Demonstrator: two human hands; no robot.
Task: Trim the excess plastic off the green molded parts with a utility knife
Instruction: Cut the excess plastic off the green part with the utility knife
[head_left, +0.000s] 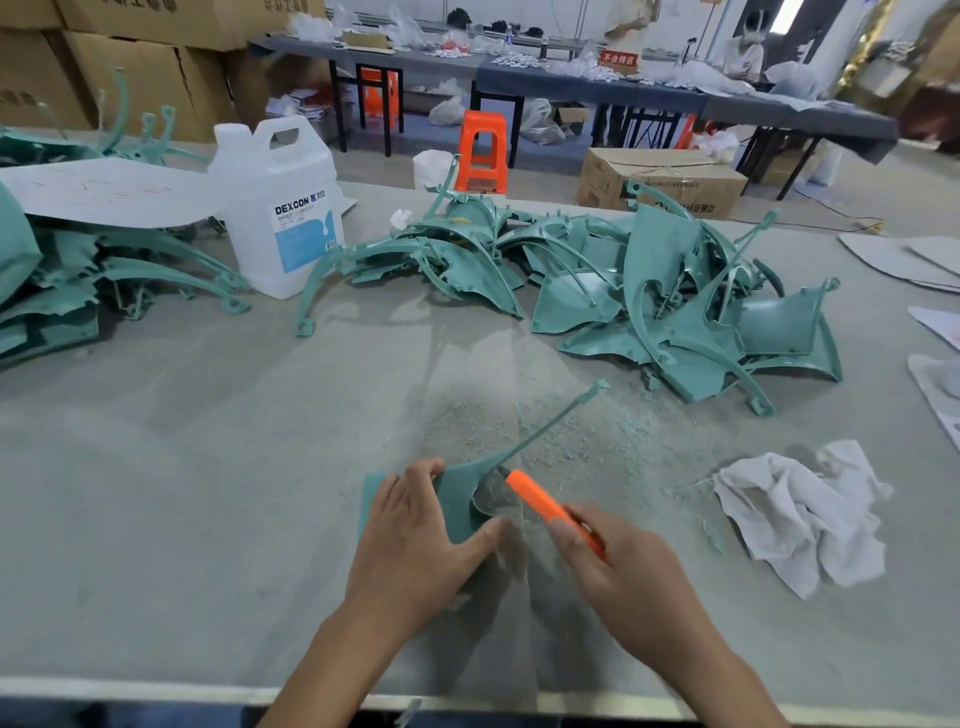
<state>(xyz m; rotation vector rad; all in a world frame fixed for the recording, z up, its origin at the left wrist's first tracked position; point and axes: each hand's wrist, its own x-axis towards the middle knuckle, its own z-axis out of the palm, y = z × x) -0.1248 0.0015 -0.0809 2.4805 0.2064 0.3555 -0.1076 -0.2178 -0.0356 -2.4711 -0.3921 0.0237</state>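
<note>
Fingers (415, 483) grip green part (457, 499) on dusty table (208, 467)

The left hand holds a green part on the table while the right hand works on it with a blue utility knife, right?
Nearly: the utility knife is orange, not blue, as the head view shows. The left hand holds the green part on the table while the right hand works on it.

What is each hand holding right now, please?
Left hand: closed on the part, fingers curled over its edge.
Right hand: closed on the knife.
</note>
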